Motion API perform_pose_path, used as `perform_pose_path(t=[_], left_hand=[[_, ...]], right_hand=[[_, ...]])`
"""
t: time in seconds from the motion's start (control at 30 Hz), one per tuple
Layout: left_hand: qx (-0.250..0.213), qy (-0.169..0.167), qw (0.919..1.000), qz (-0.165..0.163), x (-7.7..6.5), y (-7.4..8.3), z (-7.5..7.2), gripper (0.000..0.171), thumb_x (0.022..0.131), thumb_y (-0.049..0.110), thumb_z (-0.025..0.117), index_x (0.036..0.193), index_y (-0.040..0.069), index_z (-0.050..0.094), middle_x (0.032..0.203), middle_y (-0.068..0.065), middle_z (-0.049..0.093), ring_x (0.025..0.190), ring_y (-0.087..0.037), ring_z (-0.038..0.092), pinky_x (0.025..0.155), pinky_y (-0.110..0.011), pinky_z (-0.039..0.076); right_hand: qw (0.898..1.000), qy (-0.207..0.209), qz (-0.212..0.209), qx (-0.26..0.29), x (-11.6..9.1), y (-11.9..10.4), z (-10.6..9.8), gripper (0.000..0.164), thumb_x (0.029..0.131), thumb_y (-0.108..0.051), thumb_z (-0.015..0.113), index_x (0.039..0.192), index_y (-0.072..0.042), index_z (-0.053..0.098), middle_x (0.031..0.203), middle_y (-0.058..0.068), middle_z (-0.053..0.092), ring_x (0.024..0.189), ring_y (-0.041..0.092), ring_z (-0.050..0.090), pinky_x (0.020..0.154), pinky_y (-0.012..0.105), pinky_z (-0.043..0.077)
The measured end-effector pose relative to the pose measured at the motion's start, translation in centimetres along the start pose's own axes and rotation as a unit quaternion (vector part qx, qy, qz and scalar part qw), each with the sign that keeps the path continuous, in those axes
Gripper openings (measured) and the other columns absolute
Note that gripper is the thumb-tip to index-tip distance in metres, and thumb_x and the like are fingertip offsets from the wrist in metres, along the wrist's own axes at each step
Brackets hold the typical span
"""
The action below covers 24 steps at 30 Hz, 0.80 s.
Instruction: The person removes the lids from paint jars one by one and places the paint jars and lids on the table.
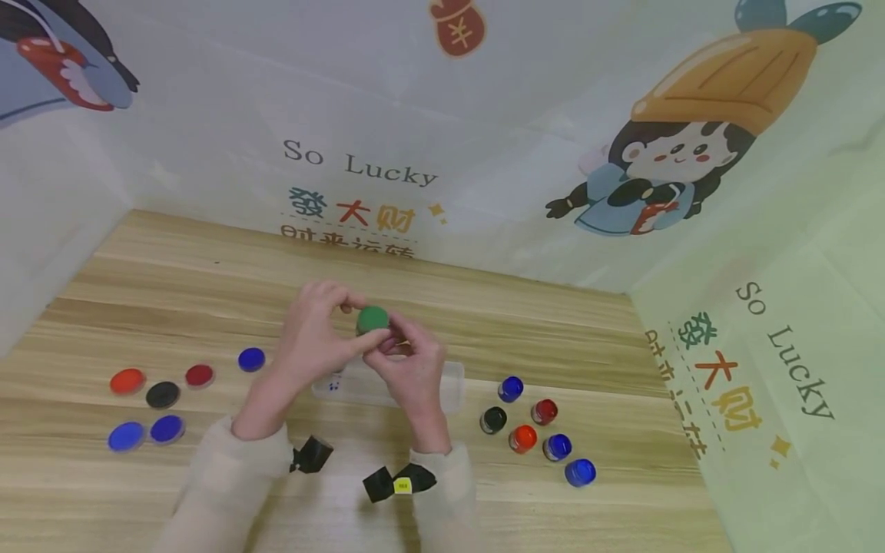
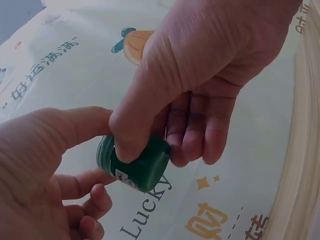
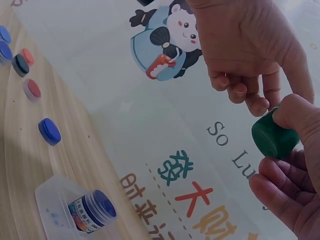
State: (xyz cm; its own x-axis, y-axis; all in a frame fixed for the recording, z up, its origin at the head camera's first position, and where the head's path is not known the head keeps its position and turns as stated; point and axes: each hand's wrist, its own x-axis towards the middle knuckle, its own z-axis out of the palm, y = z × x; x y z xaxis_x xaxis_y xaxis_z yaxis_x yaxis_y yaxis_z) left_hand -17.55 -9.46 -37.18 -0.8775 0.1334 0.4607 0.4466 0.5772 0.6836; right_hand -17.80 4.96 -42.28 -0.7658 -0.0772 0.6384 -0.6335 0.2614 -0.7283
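Observation:
Both hands hold a small green paint jar (image 1: 373, 318) above a clear plastic tray (image 1: 452, 388). My left hand (image 1: 314, 334) pinches the ridged lid (image 2: 104, 152) between thumb and index finger. With thumb and fingers, my right hand (image 1: 412, 365) grips the jar's smooth green body (image 3: 274, 136). In the left wrist view, part of a printed label shows beside the right thumb. The jar is tilted there, its lid end to the left. A blue paint jar (image 3: 85, 212) with a printed label stands in the tray; my left hand mostly hides it in the head view.
Several coloured lids, including a red lid (image 1: 127, 381) and a black lid (image 1: 163, 395), lie on the wooden table at left. Several small paint jars, among them a black jar (image 1: 494, 420) and a blue jar (image 1: 580, 472), stand at right. A printed cloth (image 1: 484, 153) surrounds the table.

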Motion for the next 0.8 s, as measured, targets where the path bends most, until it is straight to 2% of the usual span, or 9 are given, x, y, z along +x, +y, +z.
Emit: perform_pose_path(t=[0.17,0.27,0.33,0.43,0.57,0.67,0.8], left_hand=[[-0.017,-0.034,0.9990,0.022,-0.06,-0.22,-0.70,0.039,0.071,0.010,0.080,0.106,0.000,0.067,0.088,-0.009,0.054,0.087,-0.026,0.042,0.076,-0.039,0.029],[-0.030,-0.051,0.9976,0.036,-0.06,-0.46,-1.05,0.037,0.071,0.005,0.079,0.106,0.001,0.068,0.089,-0.008,0.055,0.088,-0.025,0.041,0.077,-0.038,0.028],[-0.029,-0.047,0.9977,0.039,-0.04,-0.57,-1.03,0.034,0.070,0.006,0.080,0.102,0.001,0.069,0.089,-0.008,0.056,0.088,-0.025,0.042,0.077,-0.038,0.029],[-0.014,-0.020,0.9991,0.036,-0.08,-0.55,-0.63,0.032,0.067,0.011,0.083,0.094,0.001,0.067,0.086,-0.008,0.056,0.086,-0.025,0.043,0.076,-0.038,0.029],[0.018,0.009,0.9997,0.014,-0.18,-0.25,-0.08,0.037,0.064,0.018,0.086,0.088,0.002,0.064,0.084,-0.009,0.056,0.085,-0.027,0.044,0.076,-0.039,0.030],[0.023,-0.009,0.9997,0.003,-0.21,-0.01,-0.35,0.041,0.067,0.019,0.084,0.098,0.001,0.065,0.087,-0.010,0.055,0.088,-0.028,0.044,0.077,-0.041,0.029],[0.002,-0.044,0.9988,0.023,-0.14,-0.15,-0.94,0.040,0.072,0.012,0.079,0.109,0.001,0.067,0.093,-0.010,0.058,0.091,-0.028,0.044,0.078,-0.042,0.028]], right_hand=[[1.000,0.000,-0.002,-0.002,-0.03,0.01,-0.02,0.029,0.073,0.005,0.071,0.101,0.007,0.067,0.078,0.016,0.065,0.062,0.025,0.063,0.058,0.023,0.053],[1.000,0.000,-0.003,0.000,-0.03,0.02,-0.06,0.027,0.073,0.005,0.070,0.101,0.007,0.067,0.076,0.016,0.065,0.061,0.025,0.063,0.057,0.024,0.053],[1.000,-0.001,-0.003,0.006,-0.05,0.03,-0.05,0.027,0.073,0.005,0.070,0.100,0.007,0.067,0.076,0.016,0.065,0.061,0.025,0.063,0.057,0.024,0.053],[1.000,-0.002,-0.002,0.010,-0.06,0.05,0.04,0.029,0.072,0.006,0.070,0.100,0.008,0.066,0.078,0.017,0.065,0.062,0.025,0.063,0.058,0.024,0.053],[1.000,-0.001,0.001,0.006,-0.10,0.07,0.14,0.030,0.072,0.006,0.072,0.101,0.008,0.066,0.081,0.017,0.066,0.064,0.025,0.063,0.059,0.023,0.053],[1.000,-0.002,-0.001,0.004,-0.12,0.08,0.13,0.030,0.072,0.004,0.073,0.101,0.007,0.066,0.081,0.017,0.065,0.064,0.025,0.063,0.059,0.023,0.053],[1.000,-0.003,-0.008,0.002,-0.15,0.14,0.07,0.029,0.073,0.004,0.072,0.101,0.006,0.066,0.077,0.016,0.065,0.062,0.025,0.063,0.059,0.024,0.053]])
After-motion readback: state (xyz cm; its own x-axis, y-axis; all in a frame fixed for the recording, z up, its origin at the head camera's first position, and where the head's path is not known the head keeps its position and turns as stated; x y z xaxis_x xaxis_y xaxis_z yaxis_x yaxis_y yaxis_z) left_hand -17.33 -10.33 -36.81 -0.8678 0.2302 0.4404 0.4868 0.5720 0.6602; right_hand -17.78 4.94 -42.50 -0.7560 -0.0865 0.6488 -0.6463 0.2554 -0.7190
